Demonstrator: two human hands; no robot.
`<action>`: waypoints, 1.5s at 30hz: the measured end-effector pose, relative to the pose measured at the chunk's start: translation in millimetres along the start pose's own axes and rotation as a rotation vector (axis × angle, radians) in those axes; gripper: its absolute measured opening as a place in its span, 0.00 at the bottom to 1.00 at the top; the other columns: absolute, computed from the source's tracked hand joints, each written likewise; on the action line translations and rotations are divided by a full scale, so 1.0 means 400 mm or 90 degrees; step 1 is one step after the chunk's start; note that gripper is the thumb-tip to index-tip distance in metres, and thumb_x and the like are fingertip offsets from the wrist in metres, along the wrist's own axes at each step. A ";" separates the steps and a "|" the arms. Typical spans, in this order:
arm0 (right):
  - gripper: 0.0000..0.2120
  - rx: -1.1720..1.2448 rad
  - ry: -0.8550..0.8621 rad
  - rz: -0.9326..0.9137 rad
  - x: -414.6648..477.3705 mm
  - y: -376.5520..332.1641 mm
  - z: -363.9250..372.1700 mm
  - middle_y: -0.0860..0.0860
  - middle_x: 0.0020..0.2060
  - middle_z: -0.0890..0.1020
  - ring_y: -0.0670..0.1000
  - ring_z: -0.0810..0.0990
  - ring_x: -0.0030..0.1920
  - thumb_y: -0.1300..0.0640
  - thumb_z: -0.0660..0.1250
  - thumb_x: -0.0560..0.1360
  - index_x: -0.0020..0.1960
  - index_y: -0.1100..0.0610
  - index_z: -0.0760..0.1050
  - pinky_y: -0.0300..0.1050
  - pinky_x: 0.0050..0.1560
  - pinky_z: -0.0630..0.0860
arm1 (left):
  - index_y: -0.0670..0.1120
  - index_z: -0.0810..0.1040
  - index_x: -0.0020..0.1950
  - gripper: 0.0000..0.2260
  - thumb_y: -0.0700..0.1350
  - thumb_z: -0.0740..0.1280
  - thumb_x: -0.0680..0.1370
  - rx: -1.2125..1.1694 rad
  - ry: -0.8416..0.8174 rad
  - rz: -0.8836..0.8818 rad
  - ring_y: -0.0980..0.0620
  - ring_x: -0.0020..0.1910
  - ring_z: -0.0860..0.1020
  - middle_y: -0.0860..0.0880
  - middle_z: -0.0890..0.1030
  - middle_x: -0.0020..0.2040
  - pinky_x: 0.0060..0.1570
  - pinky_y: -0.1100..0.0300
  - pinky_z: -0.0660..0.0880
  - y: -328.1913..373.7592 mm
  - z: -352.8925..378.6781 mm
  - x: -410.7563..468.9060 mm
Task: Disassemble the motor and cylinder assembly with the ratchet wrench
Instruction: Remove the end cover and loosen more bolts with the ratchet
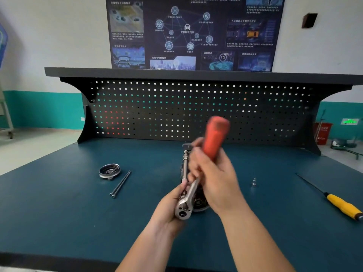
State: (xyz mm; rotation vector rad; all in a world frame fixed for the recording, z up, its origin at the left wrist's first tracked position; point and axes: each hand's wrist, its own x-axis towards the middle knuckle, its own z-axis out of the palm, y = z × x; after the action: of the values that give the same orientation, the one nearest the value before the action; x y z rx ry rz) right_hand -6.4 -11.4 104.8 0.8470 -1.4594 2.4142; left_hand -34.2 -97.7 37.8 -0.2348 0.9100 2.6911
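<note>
The right hand [214,179] is clenched round the ratchet wrench [193,188] where its steel shank meets the orange handle. The handle rises blurred above the knuckles, and the round chrome head sits below the hand, towards the person. The left hand [169,211], just beside and below the right, curls its fingers round the near end of the motor and cylinder assembly [199,202] right by the wrench head. The assembly lies lengthwise on the blue bench [78,213], running away from the hands. It has a dark body with a silvery near end, and a thin bright rod shows past the right hand's fingers; much of it is hidden. Well to the left of the left hand lie a round metal cap [109,170] and two long dark bolts [120,183]. To the right of the right hand stands a small socket [254,182], and farther off lies a yellow-handled screwdriver [342,206].
</note>
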 end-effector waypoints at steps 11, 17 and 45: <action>0.11 0.564 0.638 0.100 -0.116 0.080 -0.132 0.44 0.18 0.61 0.43 0.60 0.16 0.58 0.56 0.75 0.33 0.53 0.63 0.29 0.20 0.60 | 0.35 0.79 0.44 0.10 0.41 0.63 0.79 -0.118 0.015 -0.007 0.55 0.25 0.80 0.45 0.83 0.33 0.22 0.65 0.76 -0.028 0.019 -0.014; 0.23 0.406 0.523 0.043 -0.057 0.010 -0.057 0.45 0.21 0.59 0.44 0.57 0.19 0.57 0.60 0.75 0.21 0.51 0.66 0.35 0.17 0.58 | 0.35 0.81 0.43 0.11 0.41 0.63 0.78 -0.048 0.010 0.007 0.55 0.26 0.80 0.45 0.82 0.33 0.26 0.63 0.77 -0.014 -0.021 -0.016; 0.19 0.401 0.526 -0.044 -0.075 -0.021 -0.070 0.45 0.20 0.58 0.44 0.56 0.20 0.55 0.58 0.76 0.26 0.51 0.65 0.35 0.18 0.57 | 0.36 0.81 0.47 0.13 0.44 0.61 0.80 0.107 -0.067 0.025 0.54 0.26 0.79 0.46 0.81 0.32 0.28 0.64 0.77 -0.001 0.023 -0.013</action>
State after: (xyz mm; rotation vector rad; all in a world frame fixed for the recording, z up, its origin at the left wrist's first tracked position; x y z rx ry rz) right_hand 11.1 20.6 84.3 -0.0770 -0.3711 2.6710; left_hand -29.9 -92.8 46.2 -0.0406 1.1103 2.6150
